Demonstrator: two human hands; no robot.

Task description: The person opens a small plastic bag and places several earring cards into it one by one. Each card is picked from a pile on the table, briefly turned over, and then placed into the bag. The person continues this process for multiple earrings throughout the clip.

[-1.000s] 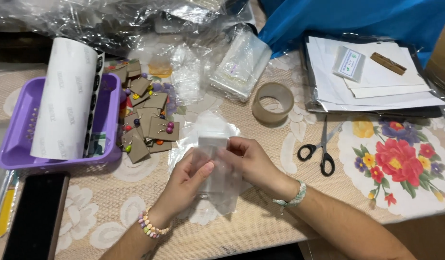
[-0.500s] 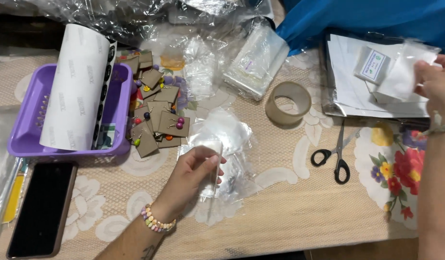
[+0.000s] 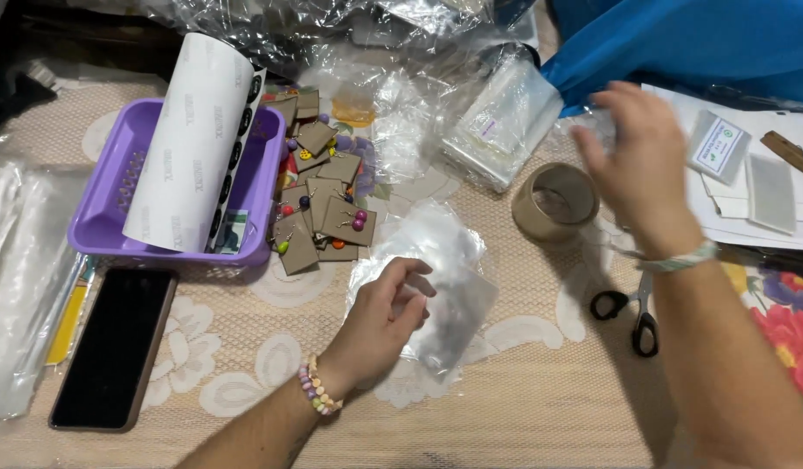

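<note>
Right hand (image 3: 640,165) swung back left, open, left hand (image 3: 386,320) pinching one clear bag (image 3: 445,287), one tape roll (image 3: 555,202)

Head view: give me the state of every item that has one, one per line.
Left hand: pinching a clear plastic bag on the table.
Right hand: raised, open, empty, blurred.
Scissors: shut, lying flat.
Tape roll: lying flat.
Phone: screen dark, face up.
Purple tray: holding a leaning sticker roll.
Earring cards: loose pile beside the tray.
</note>
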